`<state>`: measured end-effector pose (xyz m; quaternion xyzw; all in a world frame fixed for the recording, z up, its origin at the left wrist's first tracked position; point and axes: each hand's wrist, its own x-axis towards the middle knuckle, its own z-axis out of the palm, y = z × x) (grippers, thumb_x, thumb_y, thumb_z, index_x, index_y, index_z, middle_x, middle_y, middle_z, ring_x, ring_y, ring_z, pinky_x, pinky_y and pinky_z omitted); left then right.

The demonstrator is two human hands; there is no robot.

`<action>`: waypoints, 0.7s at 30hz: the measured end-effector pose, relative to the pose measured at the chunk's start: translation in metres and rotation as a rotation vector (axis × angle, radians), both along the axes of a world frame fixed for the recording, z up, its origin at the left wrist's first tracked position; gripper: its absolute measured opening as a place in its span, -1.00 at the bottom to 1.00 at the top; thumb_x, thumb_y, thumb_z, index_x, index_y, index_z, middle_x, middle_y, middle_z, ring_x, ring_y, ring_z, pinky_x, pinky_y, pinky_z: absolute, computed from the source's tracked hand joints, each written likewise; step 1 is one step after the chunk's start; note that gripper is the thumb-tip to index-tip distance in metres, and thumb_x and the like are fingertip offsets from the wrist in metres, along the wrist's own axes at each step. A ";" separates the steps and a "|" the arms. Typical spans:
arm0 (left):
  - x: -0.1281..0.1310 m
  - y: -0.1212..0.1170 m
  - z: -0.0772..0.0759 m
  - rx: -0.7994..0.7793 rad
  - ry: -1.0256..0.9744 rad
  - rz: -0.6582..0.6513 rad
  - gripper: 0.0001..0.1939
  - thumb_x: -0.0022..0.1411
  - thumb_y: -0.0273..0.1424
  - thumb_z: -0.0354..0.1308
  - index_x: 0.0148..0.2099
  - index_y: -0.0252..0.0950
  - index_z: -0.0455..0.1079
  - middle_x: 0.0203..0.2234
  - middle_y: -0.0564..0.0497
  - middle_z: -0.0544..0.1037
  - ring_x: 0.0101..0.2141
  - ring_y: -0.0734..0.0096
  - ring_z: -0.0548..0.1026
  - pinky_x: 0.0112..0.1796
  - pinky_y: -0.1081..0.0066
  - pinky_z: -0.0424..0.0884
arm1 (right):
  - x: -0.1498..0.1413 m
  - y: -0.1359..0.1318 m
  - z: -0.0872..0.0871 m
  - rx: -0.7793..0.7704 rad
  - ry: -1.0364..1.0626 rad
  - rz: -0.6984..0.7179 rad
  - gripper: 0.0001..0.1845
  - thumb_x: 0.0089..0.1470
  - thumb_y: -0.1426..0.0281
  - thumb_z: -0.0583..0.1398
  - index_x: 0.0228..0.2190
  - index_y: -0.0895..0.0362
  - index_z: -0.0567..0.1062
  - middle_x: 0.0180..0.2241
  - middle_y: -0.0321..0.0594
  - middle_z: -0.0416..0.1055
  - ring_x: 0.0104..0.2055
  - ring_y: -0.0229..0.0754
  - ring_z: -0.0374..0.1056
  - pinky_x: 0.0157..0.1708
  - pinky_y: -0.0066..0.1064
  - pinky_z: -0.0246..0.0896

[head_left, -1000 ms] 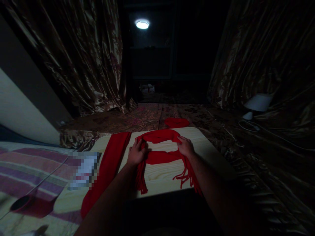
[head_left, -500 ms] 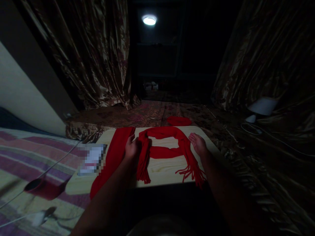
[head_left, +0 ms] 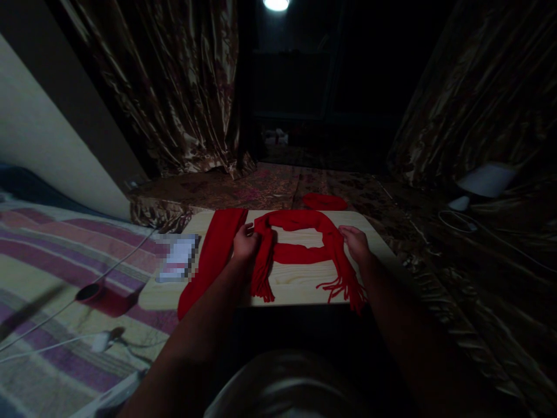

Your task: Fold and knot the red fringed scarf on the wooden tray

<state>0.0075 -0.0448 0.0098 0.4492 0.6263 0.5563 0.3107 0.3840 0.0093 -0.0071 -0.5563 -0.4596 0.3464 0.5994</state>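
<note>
A red fringed scarf point(head_left: 300, 219) lies on a pale wooden board point(head_left: 300, 277), bent into an arch with a crosspiece, its fringed ends toward me. My left hand point(head_left: 246, 242) is at the arch's left side, fingers curled against the cloth. On the opposite side, my right hand point(head_left: 355, 242) pinches the scarf's outer edge between thumb and fingers. Left of the arch runs a long flat strip of red cloth point(head_left: 213, 258), partly hidden behind my left forearm. A red loop of cloth point(head_left: 324, 202) sits just past the board's far edge.
A blurred-out flat object point(head_left: 178, 258) rests on the board's left part. Beside the board are a striped blanket point(head_left: 39, 261), a red cylindrical object point(head_left: 107, 299) and white cables with a plug point(head_left: 101, 341). A lamp point(head_left: 487, 179) stands right, near patterned curtains point(head_left: 187, 87).
My hands have gone from flat beside the arch to fingers curled in on its two sides. The view has tilted down and shifted, so everything sits higher and further right.
</note>
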 end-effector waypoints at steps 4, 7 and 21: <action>0.002 0.000 0.001 -0.005 0.021 0.007 -0.50 0.12 -0.48 0.25 0.14 -0.42 0.40 -0.03 -0.30 0.59 -0.06 0.18 0.59 -0.05 0.29 0.50 | 0.000 0.001 0.000 -0.035 0.031 -0.005 -0.55 -0.28 0.14 0.34 -0.33 0.16 0.60 -0.32 -0.13 0.60 -0.27 -0.11 0.48 -0.21 -0.28 0.38; 0.000 0.002 -0.003 0.005 0.033 -0.009 -0.48 0.11 -0.45 0.29 0.14 -0.39 0.40 -0.06 -0.28 0.61 -0.11 0.19 0.61 -0.09 0.29 0.51 | -0.001 0.001 0.002 -0.035 0.049 0.001 -0.59 -0.28 0.17 0.34 -0.35 0.15 0.60 -0.33 -0.15 0.60 -0.27 -0.12 0.48 -0.19 -0.27 0.38; 0.011 -0.006 0.012 -0.115 -0.176 -0.183 0.03 -0.12 -0.23 0.55 0.33 -0.41 0.19 -0.20 -0.25 0.66 -0.27 0.16 0.65 -0.18 0.24 0.56 | -0.021 -0.006 0.031 -0.126 -0.235 -0.006 -0.79 -0.16 0.38 0.26 -0.38 0.13 0.58 -0.41 -0.21 0.57 -0.32 -0.11 0.47 -0.19 -0.26 0.39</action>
